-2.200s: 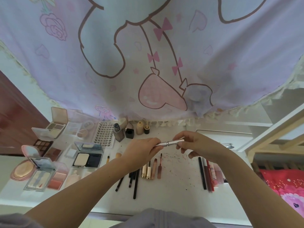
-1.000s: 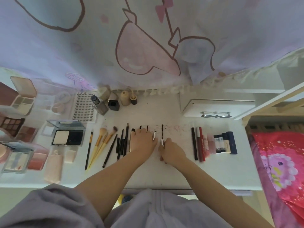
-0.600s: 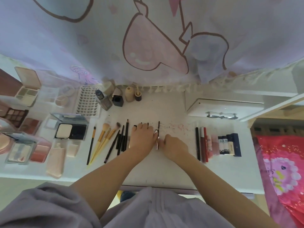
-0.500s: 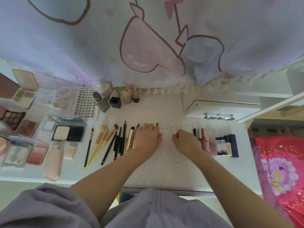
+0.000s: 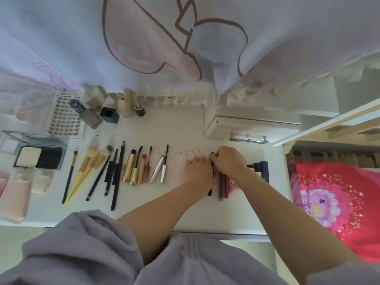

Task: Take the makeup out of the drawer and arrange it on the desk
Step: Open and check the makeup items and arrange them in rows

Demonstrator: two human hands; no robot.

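On the desk (image 5: 144, 202), right of centre, your two hands meet over a group of slim sticks (image 5: 223, 186). Your right hand (image 5: 229, 161) curls its fingers over the top end of a black pencil (image 5: 210, 191); it appears to grasp it, though the fingers hide the contact. Your left hand (image 5: 198, 169) lies knuckles up just beside it, touching the same pencil's side; whether it grips anything you cannot tell from here. Below the hands, the pencil's lower end and two reddish-brown sticks poke out. A dark blue tube (image 5: 264, 168) shows just beyond your right wrist.

To the left, well apart from the hands, a row is laid out: a silver mascara (image 5: 159, 168) with its wand, pink tubes (image 5: 145, 169), gold tubes (image 5: 130, 168), black pencils (image 5: 117, 175) and yellow-handled brushes (image 5: 86, 169). Farther left sits an open compact (image 5: 37, 157). Small bottles (image 5: 115, 110) stand at the back under the curtain (image 5: 185, 48). The drawer (image 5: 246, 126) sits behind your right hand.
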